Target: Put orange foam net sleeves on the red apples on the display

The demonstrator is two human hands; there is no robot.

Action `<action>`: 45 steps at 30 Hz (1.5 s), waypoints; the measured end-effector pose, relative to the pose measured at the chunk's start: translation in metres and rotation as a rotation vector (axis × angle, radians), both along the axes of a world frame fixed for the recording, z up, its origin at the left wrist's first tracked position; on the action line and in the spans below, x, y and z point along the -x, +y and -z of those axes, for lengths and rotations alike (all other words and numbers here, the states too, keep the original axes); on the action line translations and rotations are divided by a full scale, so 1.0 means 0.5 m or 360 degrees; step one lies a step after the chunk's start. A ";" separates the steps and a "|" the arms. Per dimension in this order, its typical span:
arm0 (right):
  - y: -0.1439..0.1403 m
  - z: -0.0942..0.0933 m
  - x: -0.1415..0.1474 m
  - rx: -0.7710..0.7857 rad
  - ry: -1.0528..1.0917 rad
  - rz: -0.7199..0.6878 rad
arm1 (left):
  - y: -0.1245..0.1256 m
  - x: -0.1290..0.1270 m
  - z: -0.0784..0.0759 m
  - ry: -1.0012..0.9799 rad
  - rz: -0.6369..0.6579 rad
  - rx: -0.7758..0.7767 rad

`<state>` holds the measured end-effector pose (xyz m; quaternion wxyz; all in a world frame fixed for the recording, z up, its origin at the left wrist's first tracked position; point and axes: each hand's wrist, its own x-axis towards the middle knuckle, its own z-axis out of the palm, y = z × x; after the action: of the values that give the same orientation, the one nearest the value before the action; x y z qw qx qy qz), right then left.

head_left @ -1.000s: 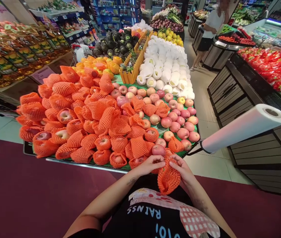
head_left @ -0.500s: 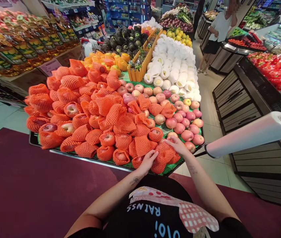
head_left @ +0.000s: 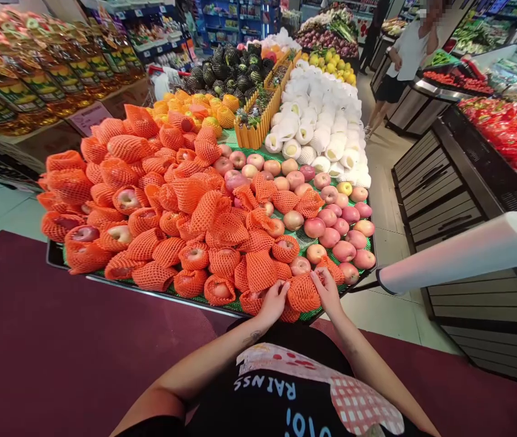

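**Seating a netted apple at the front edge of the display**

Your left hand and right hand close from either side on one apple in an orange foam net, which rests at the near edge of the display table, in the front row and just right of centre. The fingers of both hands are curled against the net; neither hand lifts it clear, and whether the grip is firm or merely a touch cannot be told. Bare apples lie just behind and to the right; the netted apples fill the rows to the left.

To do this step well, keep your fingertips on the net's sides and draw the mesh evenly, so that no bunched fold is left beneath the fruit. Set the open mouth of the sleeve upward, as in the neighbouring row. Press lightly, since the foam likely slips on smooth skin. Mind the table edge just below your wrists: an apple nudged forward could roll off. The plastic bag roll at right stands well apart.
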<state>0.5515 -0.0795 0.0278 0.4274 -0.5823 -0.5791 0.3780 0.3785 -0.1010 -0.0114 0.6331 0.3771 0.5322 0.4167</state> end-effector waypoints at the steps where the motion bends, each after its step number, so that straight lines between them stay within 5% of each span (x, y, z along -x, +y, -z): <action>1: -0.013 0.003 0.002 0.0003 0.0025 0.0058 | 0.000 -0.001 -0.002 0.0012 0.0017 -0.0004; 10: -0.080 -0.015 0.011 0.0140 0.0260 0.0272 | -0.025 0.008 -0.064 -0.0173 0.0223 -0.0061; 16: -0.117 -0.077 -0.008 0.0236 0.0506 0.0361 | -0.049 0.026 -0.108 -0.0725 0.0647 0.0368; 22: -0.118 -0.137 -0.034 0.0579 0.0776 0.0102 | -0.068 0.021 -0.093 -0.0939 0.0859 0.0378; 27: -0.115 -0.124 -0.015 0.0679 0.0890 0.0071 | -0.076 0.018 -0.061 -0.0987 0.0833 0.0413; 35: -0.143 -0.067 0.010 0.0472 0.0768 0.0342 | -0.074 0.023 -0.039 -0.1093 0.0563 0.0511; 41: -0.158 -0.095 -0.017 0.0055 0.0223 0.0297 | -0.072 0.020 -0.044 -0.1094 0.0589 0.0392; 45: -0.182 -0.122 -0.035 -0.0238 0.0129 -0.0005 | -0.074 0.019 -0.048 -0.1038 0.0542 0.0410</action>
<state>0.5691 -0.1705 0.0889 0.4922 -0.5321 -0.5889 0.3576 0.3688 -0.1378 0.0124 0.8713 0.2253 0.2809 0.3336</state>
